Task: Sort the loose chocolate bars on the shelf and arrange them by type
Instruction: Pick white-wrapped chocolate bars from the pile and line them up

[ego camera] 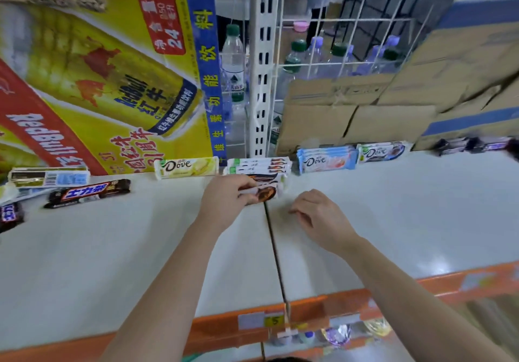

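Left hand (224, 201) is gripping a white-brown chocolate bar (266, 193), partly hiding its label; right hand (320, 218) is hanging loosely curled, holding nothing. Far-right dark bars (474, 145) are showing blurred.

Left hand (224, 201) grips 1 white-and-brown chocolate bar (266, 193) at the front of a stack of matching bars (258, 165) on the white shelf (393, 221). Right hand (320, 218), loosely curled, holds nothing just beside it. A yellow Dove bar (186, 167) lies left of the stack, blue Dove bars (325, 161) right.
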`<move>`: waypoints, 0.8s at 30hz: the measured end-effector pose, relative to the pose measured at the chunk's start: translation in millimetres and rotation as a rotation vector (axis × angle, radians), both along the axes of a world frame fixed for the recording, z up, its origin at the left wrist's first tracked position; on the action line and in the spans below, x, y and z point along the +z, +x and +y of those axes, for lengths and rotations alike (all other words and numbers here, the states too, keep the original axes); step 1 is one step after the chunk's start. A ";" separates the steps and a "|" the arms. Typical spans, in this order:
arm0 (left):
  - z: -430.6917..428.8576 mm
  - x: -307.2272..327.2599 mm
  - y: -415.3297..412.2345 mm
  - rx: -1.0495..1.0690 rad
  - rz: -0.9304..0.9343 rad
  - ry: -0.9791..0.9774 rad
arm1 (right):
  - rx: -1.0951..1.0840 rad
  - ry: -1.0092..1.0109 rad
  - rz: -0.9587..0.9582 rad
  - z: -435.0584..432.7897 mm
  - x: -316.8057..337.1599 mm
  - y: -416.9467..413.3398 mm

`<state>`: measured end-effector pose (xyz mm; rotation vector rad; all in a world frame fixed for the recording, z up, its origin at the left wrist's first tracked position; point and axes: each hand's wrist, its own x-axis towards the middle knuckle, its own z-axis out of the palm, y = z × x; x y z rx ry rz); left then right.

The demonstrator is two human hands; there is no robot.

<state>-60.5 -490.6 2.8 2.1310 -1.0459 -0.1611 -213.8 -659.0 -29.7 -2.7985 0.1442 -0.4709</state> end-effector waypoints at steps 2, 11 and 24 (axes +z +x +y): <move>-14.9 -4.8 -3.6 0.015 -0.017 0.016 | 0.036 0.003 0.000 -6.8 -1.9 -2.7; -47.9 -21.4 -4.6 0.128 -0.213 -0.035 | 0.073 0.077 -0.069 -12.3 -10.6 -5.0; -35.0 -31.8 -17.5 0.505 -0.146 0.010 | 0.082 0.104 -0.079 -11.0 -8.6 -5.9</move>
